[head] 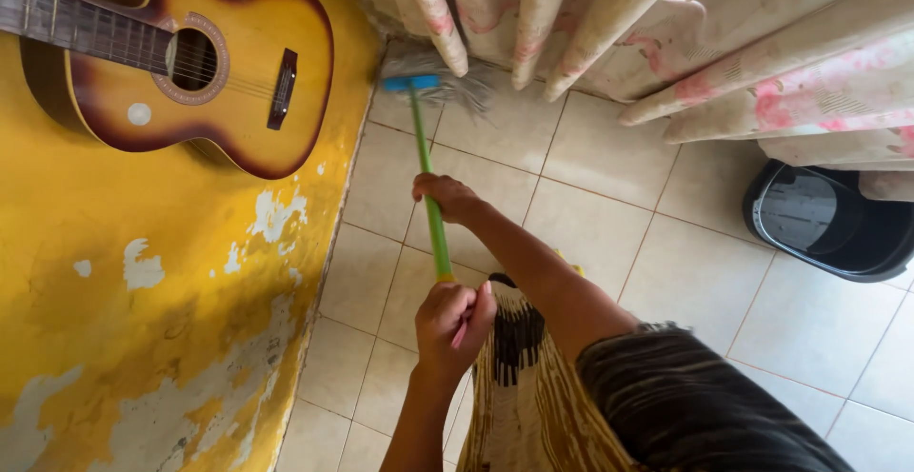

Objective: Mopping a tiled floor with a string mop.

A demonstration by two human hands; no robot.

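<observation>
— Beige floor tiles (590, 234) fill the middle of the frame, with a peeling yellow wall (143, 339) down the left side. What's being handled?

— A broom (426, 148). Its green handle runs from the lower centre up to a blue head near the top centre, where grey bristles splay on the tiles at the foot of the curtain.

— And the hands?

— The left hand (453, 322), low in the centre, is curled tight round the top end of the handle. The right hand (444, 196) sits above it in the picture, fingers wrapped round the handle about midway along, the forearm reaching in from the lower right in a dark striped sleeve (685, 405).

— What lies around it?

— A floral curtain (724, 34) in cream and pink hangs in folds across the top right, its hem just over the bristles. An acoustic guitar (190, 63) with a sunburst finish leans against the yellow wall at upper left. At the right edge a black bucket (828, 220) stands on the tiles, partly under the curtain. A yellow and brown patterned garment (524, 386) shows beneath the arms at bottom centre.
</observation>
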